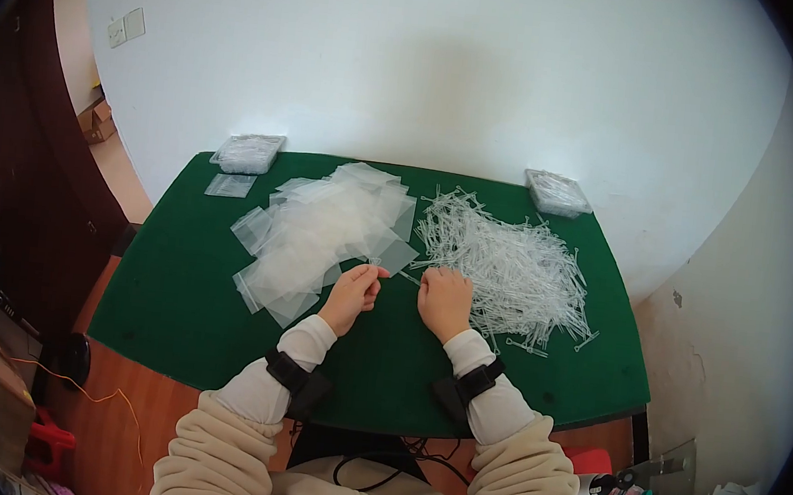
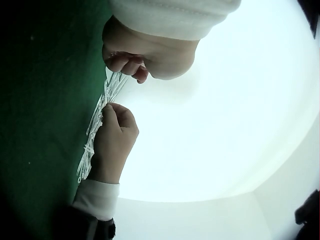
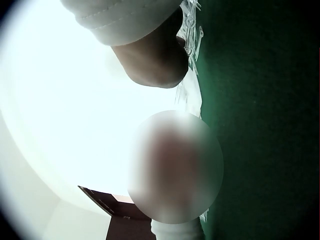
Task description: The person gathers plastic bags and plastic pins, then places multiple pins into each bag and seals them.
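Note:
Near the table's middle, the left hand [image 1: 354, 296] has its fingers curled, pinching a small clear plastic piece [image 1: 375, 262] at the fingertips. The right hand [image 1: 446, 302], to its right, has a thin clear stick [image 1: 408, 277] jutting from its thumb side toward the left hand. In the left wrist view the left hand's fingers [image 2: 131, 66] are curled above the right hand [image 2: 115, 140], whose thumb and index finger meet. A pile of clear bags [image 1: 322, 226] lies beyond the left hand; a heap of clear plastic sticks [image 1: 518, 274] lies beside the right. Blur covers part of the right wrist view.
Clear boxes stand at the green table's [image 1: 163, 292] back corners, one at left [image 1: 249, 153] and one at right [image 1: 557, 194]. A small flat bag [image 1: 230, 185] lies before the left box. The white wall [image 1: 432, 79] rises behind the table.

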